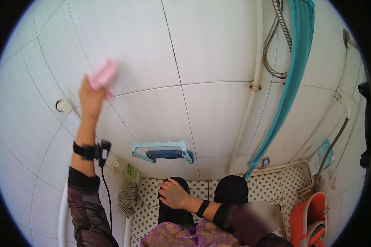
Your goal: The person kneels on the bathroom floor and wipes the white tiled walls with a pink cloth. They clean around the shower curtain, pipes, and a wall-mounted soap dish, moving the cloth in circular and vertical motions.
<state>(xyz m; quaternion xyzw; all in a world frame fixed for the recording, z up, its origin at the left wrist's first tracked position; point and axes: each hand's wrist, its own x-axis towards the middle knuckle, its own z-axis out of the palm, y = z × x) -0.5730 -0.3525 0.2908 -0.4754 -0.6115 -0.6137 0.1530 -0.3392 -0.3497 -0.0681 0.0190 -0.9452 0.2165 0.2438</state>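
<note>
My left hand (92,97) is raised on the left and grips a pink cloth (103,75). The cloth is blurred and lies against or very near the white tiled wall (136,40); I cannot tell whether it touches. Around my left forearm is a black strap with a small device (95,151) and a cable running down from it. My right hand (174,194) rests palm down, fingers apart, on one knee of my black trousers (173,214), holding nothing. A dark band (203,208) circles that wrist.
A light-blue rack (159,144) is fixed low on the wall. A mop head (127,200) and plastic bottle (128,169) stand at left. A teal fabric strip (284,102), metal shower hose (268,58) and white pipe (247,117) hang right, above an orange mop bucket (300,219).
</note>
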